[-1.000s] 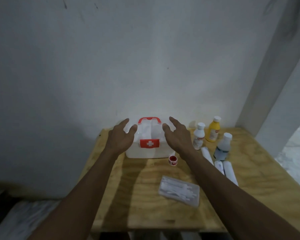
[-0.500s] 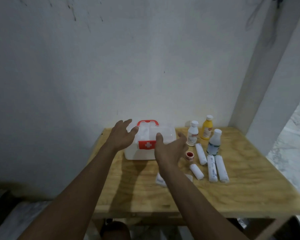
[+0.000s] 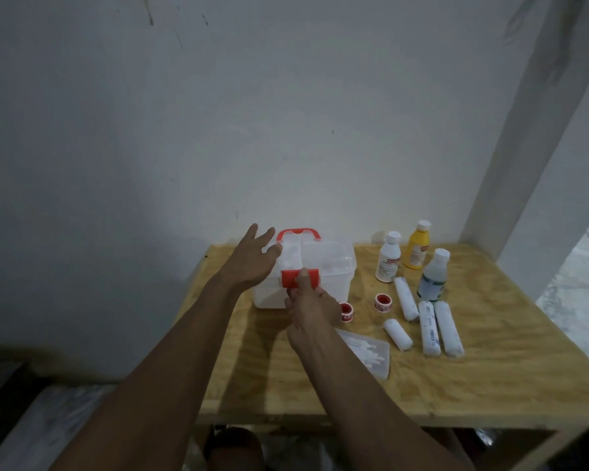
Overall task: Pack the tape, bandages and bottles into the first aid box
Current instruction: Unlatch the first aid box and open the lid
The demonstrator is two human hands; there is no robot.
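Note:
The white first aid box (image 3: 334, 266) with a red handle stands closed at the back of the wooden table (image 3: 490, 368). My right hand (image 3: 312, 305) grips its red front latch (image 3: 291, 278), thumb on top. My left hand (image 3: 252, 261) rests open against the box's left side. Two red tape rolls (image 3: 346, 311) (image 3: 382, 302) lie just right of the box. Several white bandage rolls (image 3: 429, 326) lie further right. Three bottles stand behind them: a white bottle (image 3: 388, 261), a yellow bottle (image 3: 416, 245) and a clear bottle (image 3: 432, 277).
A flat clear packet of swabs (image 3: 371, 355) lies partly under my right forearm. A white wall runs behind the table and a white pillar (image 3: 524, 164) rises at its right back corner. The table's front edge is near me.
My right hand dropped from beside the lid to the box's front and closed on the red latch. My left hand stayed at the box's left side. The camera view shifted left.

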